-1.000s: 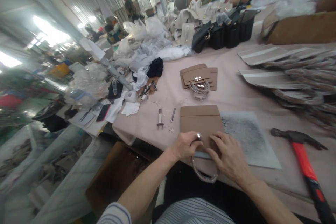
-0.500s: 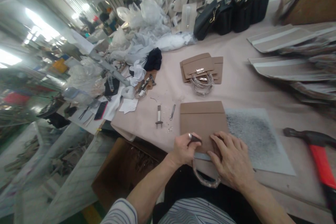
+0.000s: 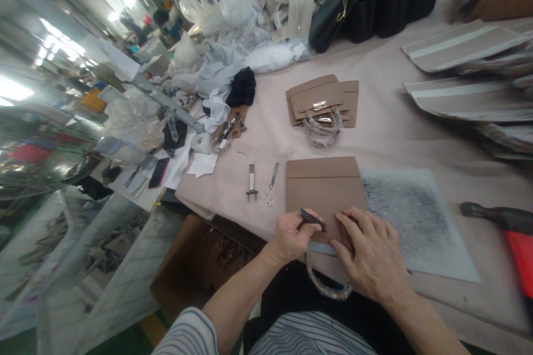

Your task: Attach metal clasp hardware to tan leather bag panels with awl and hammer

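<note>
A tan leather bag panel [image 3: 322, 191] lies flat at the table's near edge, with a plastic-wrapped loop handle [image 3: 327, 287] hanging off its near side. My left hand [image 3: 293, 237] is closed around a short, dark, bar-shaped tool [image 3: 311, 218], whose lower end is close to the panel's surface; I cannot tell whether it touches. My right hand [image 3: 370, 249] rests on the panel's right part, fingers spread and slightly bent, holding nothing. Under the panel's right side shows a pale board [image 3: 420, 227] with dark smudges.
Stacked tan panels with wrapped handles [image 3: 322, 101] lie farther back. A red-handled hammer [image 3: 516, 244] is at right. Left of the panel are a metal gauge-like tool [image 3: 252, 183] and a thin metal rod [image 3: 273, 175]. Black bags [image 3: 366, 16] stand behind; an open cardboard box [image 3: 179, 266] sits below the edge.
The dark tool in my left hand now slants more steeply toward the panel. My right hand stays on the panel. The whole view has shifted slightly.
</note>
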The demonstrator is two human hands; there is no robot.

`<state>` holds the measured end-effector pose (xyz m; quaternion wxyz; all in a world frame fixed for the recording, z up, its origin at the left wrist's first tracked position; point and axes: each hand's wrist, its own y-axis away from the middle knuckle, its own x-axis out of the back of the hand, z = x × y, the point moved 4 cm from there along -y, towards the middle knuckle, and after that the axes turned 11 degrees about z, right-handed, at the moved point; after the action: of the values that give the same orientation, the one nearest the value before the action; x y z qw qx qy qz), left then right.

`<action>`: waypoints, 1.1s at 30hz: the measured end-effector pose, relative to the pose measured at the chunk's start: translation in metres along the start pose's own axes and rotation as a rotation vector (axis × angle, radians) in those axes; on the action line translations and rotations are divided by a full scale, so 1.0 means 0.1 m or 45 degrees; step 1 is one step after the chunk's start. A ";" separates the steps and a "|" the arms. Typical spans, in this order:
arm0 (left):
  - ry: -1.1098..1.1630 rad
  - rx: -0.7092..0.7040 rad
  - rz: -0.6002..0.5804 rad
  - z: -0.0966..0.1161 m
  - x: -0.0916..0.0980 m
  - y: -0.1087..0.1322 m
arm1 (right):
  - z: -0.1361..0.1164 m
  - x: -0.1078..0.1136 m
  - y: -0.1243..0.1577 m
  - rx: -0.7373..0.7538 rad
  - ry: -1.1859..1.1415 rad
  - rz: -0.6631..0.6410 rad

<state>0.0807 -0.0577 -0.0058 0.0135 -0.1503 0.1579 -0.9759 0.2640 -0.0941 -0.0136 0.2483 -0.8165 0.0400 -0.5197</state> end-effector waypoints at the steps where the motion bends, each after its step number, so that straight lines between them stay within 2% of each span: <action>1: -0.005 -0.023 -0.022 0.02 -0.02 0.00 | 0.00 0.00 0.00 -0.004 0.001 -0.001; 13: -0.068 -0.072 -0.035 -0.01 -0.10 -0.01 | -0.01 0.01 -0.03 -0.034 -0.031 0.004; 21: -0.160 -0.258 -0.079 0.06 -0.18 -0.05 | -0.02 0.02 -0.01 -0.036 -0.027 -0.008; 26: -0.181 -0.314 -0.031 0.04 -0.19 -0.01 | 0.04 -0.04 0.03 -0.019 -0.094 0.012; 28: -0.187 -0.318 -0.045 0.02 -0.19 0.00 | 0.11 -0.03 0.05 -0.004 -0.244 0.062; 30: -0.187 -0.313 -0.071 0.01 -0.20 0.00 | 0.23 0.08 0.06 -0.045 -0.370 0.183; 33: -0.167 -0.291 -0.077 -0.01 -0.20 -0.01 | 0.54 0.43 0.16 -0.210 -0.199 0.416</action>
<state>0.0997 -0.0553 -0.0118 -0.0229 -0.2192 0.2622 -0.9395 0.3335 -0.1018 -0.0035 0.2637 -0.8547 0.1949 -0.4025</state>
